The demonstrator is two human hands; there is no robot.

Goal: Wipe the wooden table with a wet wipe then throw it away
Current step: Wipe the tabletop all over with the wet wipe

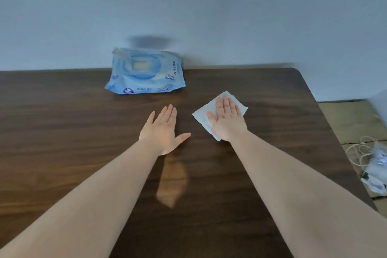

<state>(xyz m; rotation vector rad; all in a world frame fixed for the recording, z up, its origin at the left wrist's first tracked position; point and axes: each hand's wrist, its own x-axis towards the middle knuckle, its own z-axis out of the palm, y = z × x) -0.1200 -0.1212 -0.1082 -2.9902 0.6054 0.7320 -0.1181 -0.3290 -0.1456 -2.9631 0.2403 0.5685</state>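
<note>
A white wet wipe lies spread flat on the dark wooden table, right of centre. My right hand presses flat on top of it, fingers together and pointing away from me. My left hand rests flat on the bare wood just left of the wipe, fingers extended, thumb out to the right, holding nothing. A blue pack of wet wipes sits at the far edge of the table against the wall, beyond my left hand.
The table's right edge and rounded far corner are close to my right hand. Beyond that edge, on the floor, lie flattened cardboard and a bag with white cords. A plain wall rises behind the table.
</note>
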